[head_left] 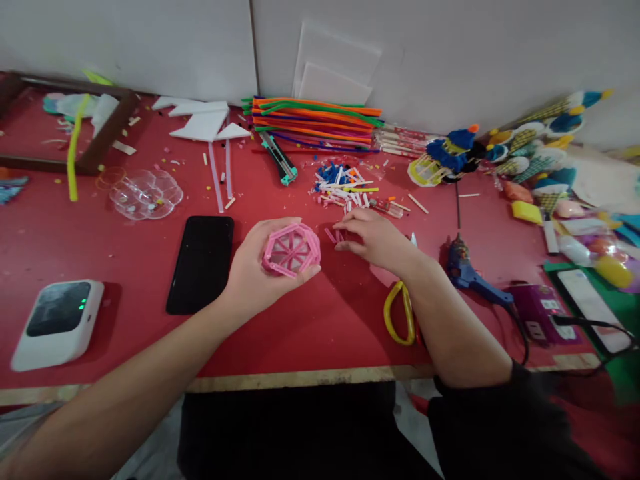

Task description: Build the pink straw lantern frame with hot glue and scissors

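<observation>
My left hand (255,267) is wrapped round a small pink frame (292,249), built from pipe-cleaner lengths, with a many-sided rim and spokes meeting in the middle. It is held above the red table. To its right, the fingertips and thumb of my right hand (373,241) are bent round short pink pipe-cleaner pieces (339,236); how firmly they are pinched is hard to see. Beneath my right forearm lie scissors with yellow handles (399,313), partly covered. A pile of short cut pieces (345,183), blue, white and orange, lies beyond my right hand.
A black phone (201,265) and a white device (59,325) lie left. At the back are pipe cleaners (315,123), a box cutter (278,159) and a clear flower-shaped tray (146,195). A blue glue gun (470,270) with a cord and a purple box (540,310) stand right.
</observation>
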Tool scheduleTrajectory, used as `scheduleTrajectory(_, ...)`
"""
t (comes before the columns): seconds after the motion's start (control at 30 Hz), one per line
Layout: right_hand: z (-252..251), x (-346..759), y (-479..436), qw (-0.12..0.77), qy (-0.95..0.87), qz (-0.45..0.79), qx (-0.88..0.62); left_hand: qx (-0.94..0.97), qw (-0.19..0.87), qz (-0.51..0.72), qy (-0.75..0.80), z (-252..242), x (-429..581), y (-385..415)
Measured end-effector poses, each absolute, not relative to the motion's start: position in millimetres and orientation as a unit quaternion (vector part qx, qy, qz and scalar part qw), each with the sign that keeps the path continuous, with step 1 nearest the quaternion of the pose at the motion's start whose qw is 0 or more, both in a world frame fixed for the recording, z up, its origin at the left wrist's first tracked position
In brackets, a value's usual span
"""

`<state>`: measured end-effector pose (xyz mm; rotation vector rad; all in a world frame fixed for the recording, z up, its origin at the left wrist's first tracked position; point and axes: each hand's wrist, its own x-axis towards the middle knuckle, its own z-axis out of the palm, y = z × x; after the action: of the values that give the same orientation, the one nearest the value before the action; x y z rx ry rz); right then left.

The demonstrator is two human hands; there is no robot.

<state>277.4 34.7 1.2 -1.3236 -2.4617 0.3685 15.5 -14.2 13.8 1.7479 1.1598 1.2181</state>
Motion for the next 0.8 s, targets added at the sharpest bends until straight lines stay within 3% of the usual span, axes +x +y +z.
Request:
scheduleTrajectory(0.17,5.3,280.3,30.6,0.266,-0.852,0.076,-0.445,0.688,0.341,0.465,0.44,14.4,15.9,-17.1)
scheduleTrajectory(0.33,44.7,268.4,11.6,0.37,-0.83,0.047,-0.414,0.727,0.314,0.458,0.405,13.1,17.5,-19.4)
scheduleTrajectory(0.5,71.0,232.0,-19.6,0.356,-0.873,0.067,-0.327,0.768,0.297,0.43,0.37,7.3,13.2,-17.2)
scheduleTrajectory(0.8,51.8,210.2,-28.2,0.342,-0.874,0.088,-0.333,0.796,0.296,0.422,0.318,7.0,14.1,-18.5)
